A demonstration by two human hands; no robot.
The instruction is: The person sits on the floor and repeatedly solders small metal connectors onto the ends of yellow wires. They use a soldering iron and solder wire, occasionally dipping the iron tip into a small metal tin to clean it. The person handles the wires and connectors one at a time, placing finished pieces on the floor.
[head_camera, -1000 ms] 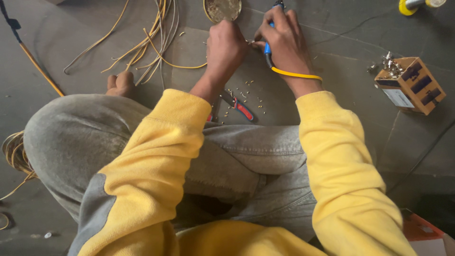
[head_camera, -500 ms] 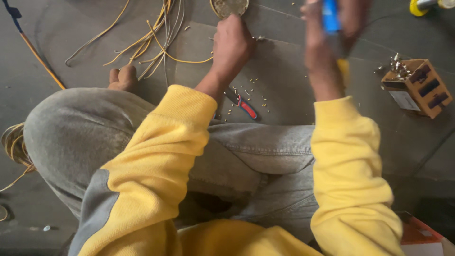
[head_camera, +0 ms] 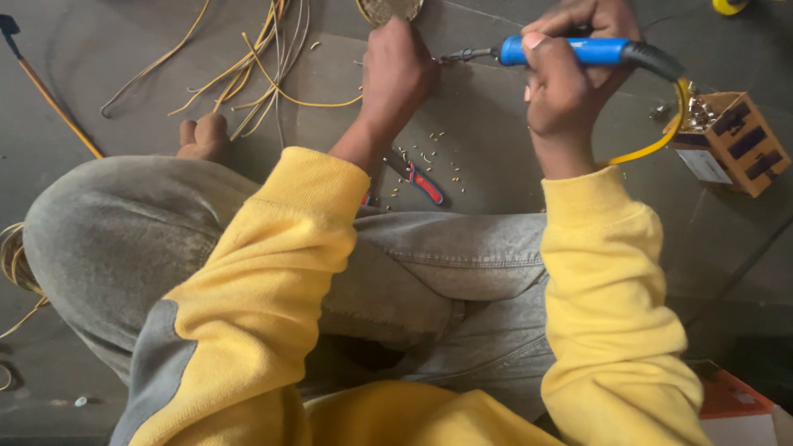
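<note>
The right hand [head_camera: 570, 83] grips the blue soldering iron [head_camera: 570, 51], tip at nine o'clock; the left hand [head_camera: 398, 70] pinches something unseen. Better steady both wrists.

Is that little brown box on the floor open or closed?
Open. The brown box has its top flap up, and small shiny metal bits show inside.

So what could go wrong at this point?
1. The soldering iron in the right hand has its metal tip right beside the left hand; a slip might burn it.
2. Its yellow cord runs past the small box and could tug it over.
3. The bare toes sit near loose wires.
</note>
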